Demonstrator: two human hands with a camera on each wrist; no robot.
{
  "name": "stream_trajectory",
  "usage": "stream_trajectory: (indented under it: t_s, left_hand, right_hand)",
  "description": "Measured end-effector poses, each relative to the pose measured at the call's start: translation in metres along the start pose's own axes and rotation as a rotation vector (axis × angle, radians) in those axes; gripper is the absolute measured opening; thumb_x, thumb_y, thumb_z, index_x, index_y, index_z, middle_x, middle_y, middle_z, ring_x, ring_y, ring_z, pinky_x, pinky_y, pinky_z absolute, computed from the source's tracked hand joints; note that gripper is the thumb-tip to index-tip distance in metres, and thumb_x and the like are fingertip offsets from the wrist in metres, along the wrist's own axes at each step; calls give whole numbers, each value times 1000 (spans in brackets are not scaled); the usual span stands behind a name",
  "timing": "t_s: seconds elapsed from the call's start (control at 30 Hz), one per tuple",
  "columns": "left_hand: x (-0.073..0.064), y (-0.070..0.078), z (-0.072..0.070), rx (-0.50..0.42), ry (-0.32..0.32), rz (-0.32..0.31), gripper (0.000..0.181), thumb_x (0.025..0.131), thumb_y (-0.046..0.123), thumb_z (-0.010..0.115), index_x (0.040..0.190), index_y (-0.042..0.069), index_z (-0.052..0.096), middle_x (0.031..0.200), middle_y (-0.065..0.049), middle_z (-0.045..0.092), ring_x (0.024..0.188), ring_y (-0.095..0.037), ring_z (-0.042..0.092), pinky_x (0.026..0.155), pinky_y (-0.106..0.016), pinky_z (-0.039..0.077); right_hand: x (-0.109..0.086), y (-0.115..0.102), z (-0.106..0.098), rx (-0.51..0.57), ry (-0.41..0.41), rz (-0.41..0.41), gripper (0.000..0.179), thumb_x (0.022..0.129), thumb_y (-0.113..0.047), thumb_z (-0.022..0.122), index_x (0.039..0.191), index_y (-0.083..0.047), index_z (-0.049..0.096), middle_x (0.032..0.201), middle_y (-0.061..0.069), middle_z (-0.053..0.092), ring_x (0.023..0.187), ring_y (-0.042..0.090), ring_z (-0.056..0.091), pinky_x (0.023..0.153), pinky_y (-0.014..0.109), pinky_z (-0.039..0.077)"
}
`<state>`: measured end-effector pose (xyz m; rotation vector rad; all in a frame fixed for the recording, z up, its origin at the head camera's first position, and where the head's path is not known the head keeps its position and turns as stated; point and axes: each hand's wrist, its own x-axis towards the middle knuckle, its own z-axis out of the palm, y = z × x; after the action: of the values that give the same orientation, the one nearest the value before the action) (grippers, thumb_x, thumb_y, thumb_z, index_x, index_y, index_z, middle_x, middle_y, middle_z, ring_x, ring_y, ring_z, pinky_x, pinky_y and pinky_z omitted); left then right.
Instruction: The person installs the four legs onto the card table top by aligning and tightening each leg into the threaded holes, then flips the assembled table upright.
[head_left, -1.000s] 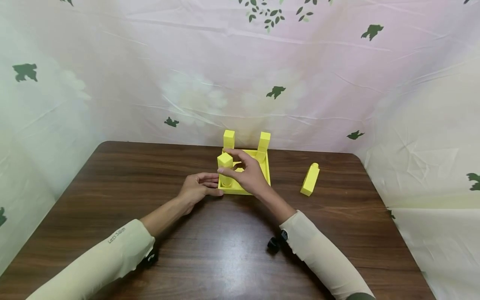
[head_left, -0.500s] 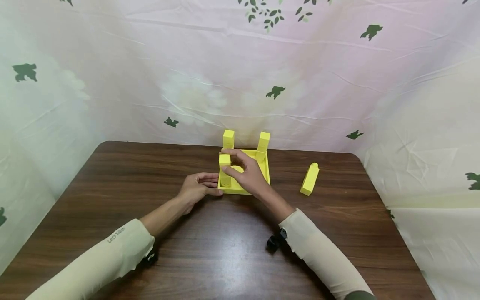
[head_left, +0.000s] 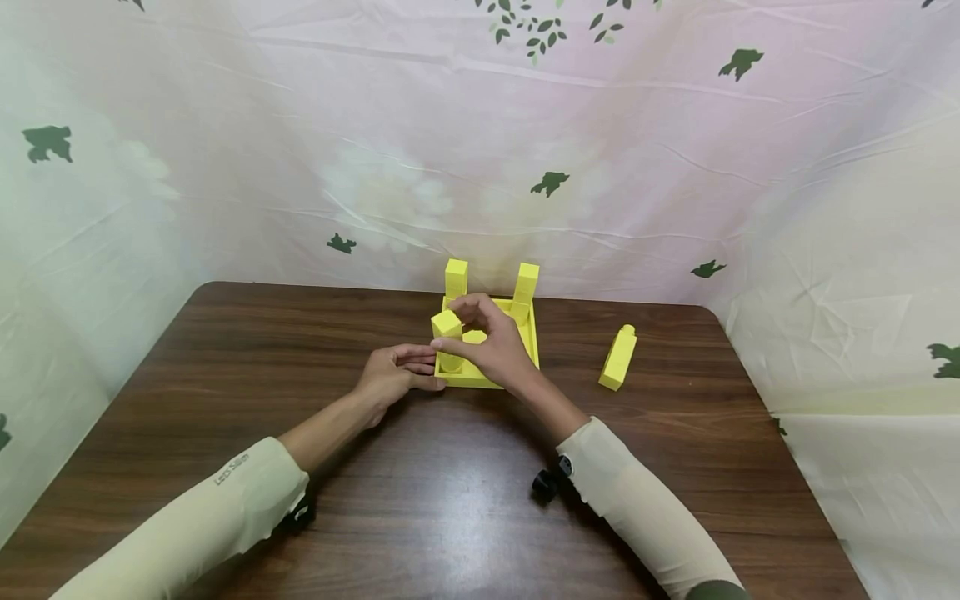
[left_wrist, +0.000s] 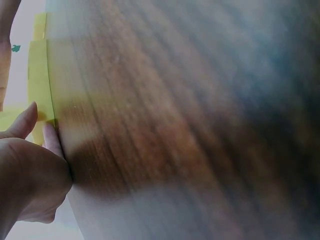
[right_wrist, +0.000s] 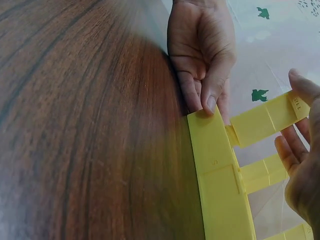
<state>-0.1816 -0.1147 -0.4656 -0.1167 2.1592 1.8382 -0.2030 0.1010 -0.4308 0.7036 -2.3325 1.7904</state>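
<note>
A yellow square base point(head_left: 480, 382) with a raised rim lies on the table. My left hand point(head_left: 393, 377) grips its near left corner, thumb on the front wall and fingers along the left side. The right wrist view shows the left thumb pressing the base's edge point(right_wrist: 215, 165). At that corner stands a yellow square leg point(head_left: 447, 322), tilted slightly. My right hand point(head_left: 497, 342) holds the leg's upper part between thumb and fingers, its other fingers curled behind. Two more legs rise from the far corners, a left one point(head_left: 456, 277) and a right one point(head_left: 527, 283).
A loose yellow leg point(head_left: 618, 358) with a threaded-looking end lies on the brown wooden table point(head_left: 465, 517), right of the base. A patterned cloth point(head_left: 450, 167) hangs close behind the table. A small black object point(head_left: 544, 486) is by the right sleeve.
The held leg has turned about its length, first flat face on, now corner toward me. The right fingers have shifted round its top. My left hand and the base stay put.
</note>
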Motion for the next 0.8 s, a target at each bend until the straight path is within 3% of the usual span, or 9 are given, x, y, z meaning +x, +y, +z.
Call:
stream_trajectory:
  t_s: [0.1, 0.3, 0.47, 0.63, 0.8]
  left_hand:
    - [0, 0, 0, -4, -3, 0, 65, 83, 4, 100, 143, 7, 76, 140, -14, 80, 118, -19, 79, 103, -27, 64]
    - [1, 0, 1, -7, -5, 3, 65, 83, 4, 100, 143, 6, 76, 140, -14, 80, 118, -19, 80, 104, -27, 64]
    - [0, 0, 0, -6, -14, 1, 66, 84, 5, 100, 144, 7, 75, 142, -14, 79, 120, -20, 79, 104, -27, 64]
    - [0, 0, -1, -6, -16, -1, 68, 83, 5, 100, 145, 8, 75, 143, -14, 79, 120, -20, 78, 106, -28, 63]
    - [-1, 1, -1, -5, -16, -3, 68, 83, 5, 101, 145, 9, 75, 143, -13, 79, 121, -21, 78, 108, -30, 63]
  right_hand:
    - [2, 1, 2, -21, 13, -15, 49, 88, -8, 98, 128, -7, 69, 121, 11, 75, 105, 18, 70, 101, 58, 63]
    - [4, 3, 6, -78, 29, -5, 45, 87, -14, 100, 120, -9, 70, 122, 6, 74, 108, 17, 67, 97, 38, 61]
    - [4, 0, 2, -84, -24, 11, 46, 94, -22, 94, 134, -13, 72, 136, 4, 73, 124, 20, 68, 105, 43, 60]
    - [3, -1, -7, 57, -139, -18, 51, 106, -12, 77, 156, -11, 66, 155, 12, 70, 145, 27, 65, 117, 38, 55]
    - [2, -2, -12, 207, -200, -52, 46, 109, -1, 67, 155, 3, 64, 150, 26, 71, 144, 32, 68, 118, 30, 57]
